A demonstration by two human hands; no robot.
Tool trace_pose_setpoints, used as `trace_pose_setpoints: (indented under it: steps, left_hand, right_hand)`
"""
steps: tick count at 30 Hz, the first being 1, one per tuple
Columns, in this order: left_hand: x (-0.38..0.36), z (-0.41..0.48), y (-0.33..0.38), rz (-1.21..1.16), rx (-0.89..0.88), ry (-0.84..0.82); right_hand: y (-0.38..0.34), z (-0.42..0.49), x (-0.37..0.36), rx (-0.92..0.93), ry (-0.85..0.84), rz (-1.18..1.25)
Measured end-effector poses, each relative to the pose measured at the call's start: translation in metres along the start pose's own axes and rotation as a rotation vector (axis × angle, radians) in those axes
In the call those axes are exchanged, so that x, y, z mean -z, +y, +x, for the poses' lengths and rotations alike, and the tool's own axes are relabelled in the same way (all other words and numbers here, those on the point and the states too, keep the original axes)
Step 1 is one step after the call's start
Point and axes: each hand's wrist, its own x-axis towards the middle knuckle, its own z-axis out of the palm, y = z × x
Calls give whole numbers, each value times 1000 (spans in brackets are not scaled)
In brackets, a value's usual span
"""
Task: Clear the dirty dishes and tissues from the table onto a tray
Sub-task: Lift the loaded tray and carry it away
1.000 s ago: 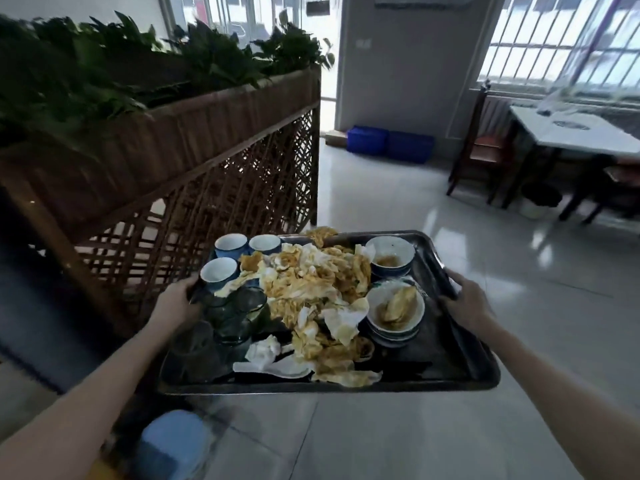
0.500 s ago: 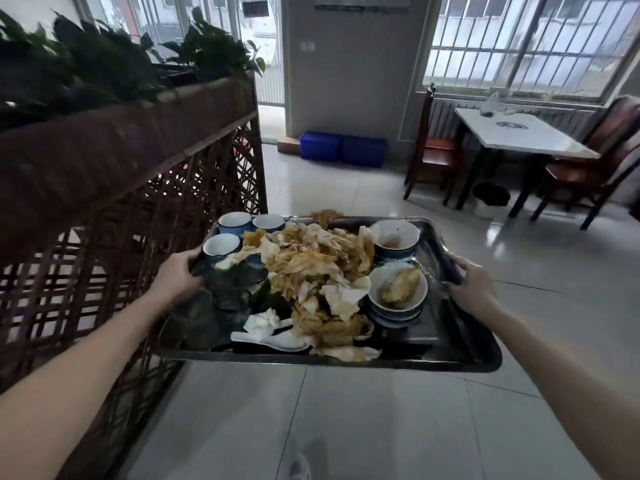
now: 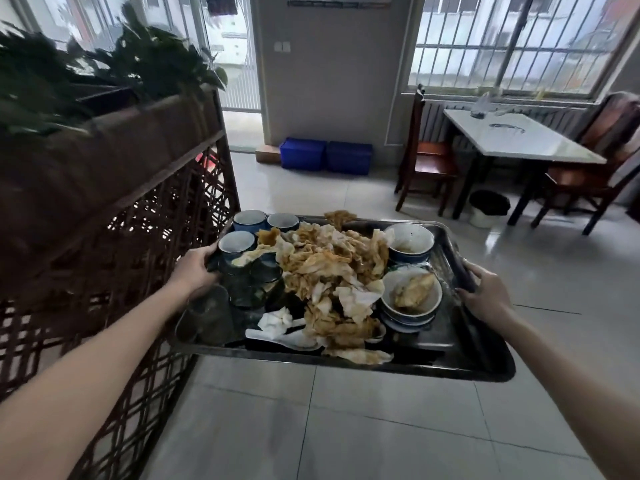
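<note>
A dark metal tray (image 3: pixel 485 355) is carried in the air above the tiled floor. My left hand (image 3: pixel 194 270) grips its left rim and my right hand (image 3: pixel 485 296) grips its right rim. A heap of stained tissues (image 3: pixel 332 271) fills the tray's middle. Three blue cups (image 3: pixel 250 220) stand at its far left, with dark glasses (image 3: pixel 242 289) in front of them. Stacked blue-and-white bowls (image 3: pixel 410 296) with food scraps sit on the right, another bowl (image 3: pixel 410 242) behind them. A white spoon (image 3: pixel 280 337) lies near the front edge.
A wooden lattice divider (image 3: pixel 121 237) topped with plants runs close along the left. Ahead on the right stand a white table (image 3: pixel 516 136), wooden chairs (image 3: pixel 426 157) and a small bin (image 3: pixel 488 207). Two blue crates (image 3: pixel 325 155) sit by the far wall.
The view has swung right and moved forward along the divider. The table and chairs now show more fully. Both hands keep the same hold on the tray.
</note>
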Motion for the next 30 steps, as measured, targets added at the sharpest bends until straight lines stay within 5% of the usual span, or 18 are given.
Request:
trace_pose_setpoints:
  steps: [30]
  left_hand:
    - [-168,603,39,98,88,20]
  right_hand:
    - [82,623,-171,-65,-114,55]
